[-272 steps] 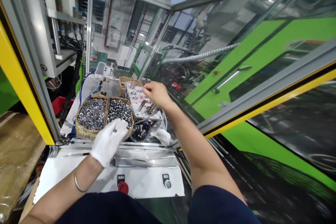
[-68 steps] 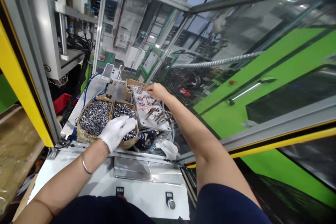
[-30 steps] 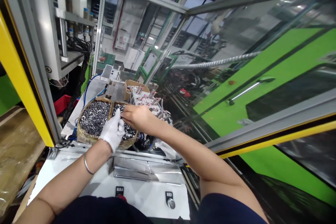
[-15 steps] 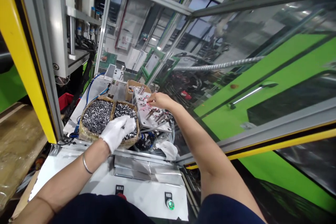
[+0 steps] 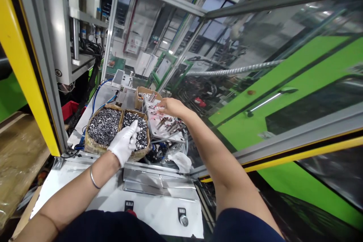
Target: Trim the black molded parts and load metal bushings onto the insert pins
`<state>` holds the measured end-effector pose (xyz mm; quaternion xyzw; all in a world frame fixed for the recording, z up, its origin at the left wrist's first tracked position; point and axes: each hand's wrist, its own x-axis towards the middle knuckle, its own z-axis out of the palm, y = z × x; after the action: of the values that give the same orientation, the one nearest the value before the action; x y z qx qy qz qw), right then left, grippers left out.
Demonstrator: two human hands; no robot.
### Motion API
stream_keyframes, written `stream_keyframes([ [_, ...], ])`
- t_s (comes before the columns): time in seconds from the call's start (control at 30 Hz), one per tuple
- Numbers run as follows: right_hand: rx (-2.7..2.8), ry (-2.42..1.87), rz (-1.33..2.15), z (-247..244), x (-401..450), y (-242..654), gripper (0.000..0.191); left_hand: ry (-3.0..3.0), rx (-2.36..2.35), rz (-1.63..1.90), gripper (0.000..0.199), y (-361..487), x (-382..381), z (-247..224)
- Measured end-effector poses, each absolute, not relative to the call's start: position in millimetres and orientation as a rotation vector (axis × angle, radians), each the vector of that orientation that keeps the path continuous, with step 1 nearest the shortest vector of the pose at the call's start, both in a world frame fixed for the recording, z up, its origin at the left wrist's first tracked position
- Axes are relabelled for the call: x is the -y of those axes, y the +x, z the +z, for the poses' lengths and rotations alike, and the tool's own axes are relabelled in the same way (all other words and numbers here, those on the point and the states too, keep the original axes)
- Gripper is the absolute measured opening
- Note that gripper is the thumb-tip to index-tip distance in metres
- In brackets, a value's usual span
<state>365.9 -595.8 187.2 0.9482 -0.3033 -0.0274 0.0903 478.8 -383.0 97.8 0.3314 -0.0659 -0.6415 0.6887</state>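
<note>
My left hand (image 5: 124, 141), in a white glove, is over the right-hand box of small shiny metal parts (image 5: 143, 136). Its fingers are curled together; what they hold, if anything, is too small to name. Beside that box is another box of small dark metal rings (image 5: 103, 126). My bare right hand (image 5: 170, 106) is at the far part of a pale fixture plate (image 5: 159, 124) that bears metal pins and small red marks. Its fingers are bent down toward the plate, and their tips are too small to make out.
A cardboard box of small parts (image 5: 139, 100) stands behind the plate. A white glove or cloth (image 5: 181, 162) lies near the frame's lower rail. Clear panels, metal posts and a yellow-edged frame (image 5: 31, 64) surround the work area.
My left hand has turned, with its fingers now curled and raised over the parts. My right hand has shifted slightly on the plate. The green light on the front button has gone out.
</note>
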Motion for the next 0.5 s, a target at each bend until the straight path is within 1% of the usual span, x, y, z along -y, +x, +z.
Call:
stream_keyframes([
  [0.1,0.558,3.111,0.043,195,556,374,0.021,0.731,0.147,-1.455,0.045,476,386,101],
  [0.17,0.236,3.33,0.068,195,528,379,0.019,0.726,0.146,-1.462,0.045,474,389,103],
  [0.23,0.088,3.411,0.085,192,508,382,0.015,0.726,0.157,-1.451,0.046,471,391,104],
  [0.4,0.16,3.385,0.137,179,492,381,0.012,0.742,0.166,-1.431,0.045,468,396,98],
  [0.5,0.276,3.322,0.187,180,503,378,0.013,0.715,0.124,-1.41,0.034,466,397,96],
])
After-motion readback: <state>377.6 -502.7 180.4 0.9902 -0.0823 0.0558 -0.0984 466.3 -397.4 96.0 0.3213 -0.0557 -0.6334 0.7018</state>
